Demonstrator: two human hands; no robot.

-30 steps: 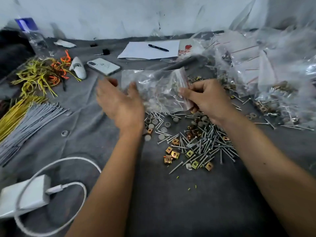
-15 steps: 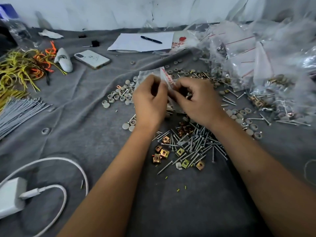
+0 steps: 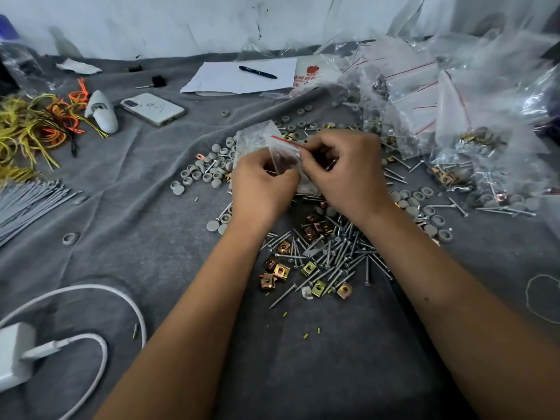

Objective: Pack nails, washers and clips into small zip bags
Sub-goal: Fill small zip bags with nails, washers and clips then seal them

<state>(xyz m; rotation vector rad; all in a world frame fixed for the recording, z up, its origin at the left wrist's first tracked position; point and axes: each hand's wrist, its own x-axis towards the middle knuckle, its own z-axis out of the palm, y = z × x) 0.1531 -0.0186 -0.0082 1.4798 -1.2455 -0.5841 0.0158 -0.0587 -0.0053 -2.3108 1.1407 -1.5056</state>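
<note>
Over nail pile (image 3: 336,253): both hands pinch crinkly clear zip bag (image 3: 283,156).

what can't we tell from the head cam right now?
- Small zip bag: contents unclear; left hand and right hand cover its lower part.
- Whether the bag's seal is open: too small, fingers in the way.
- Charger: cut off by the left edge.
- Print on the apple-marked bag: too small to read.
</note>
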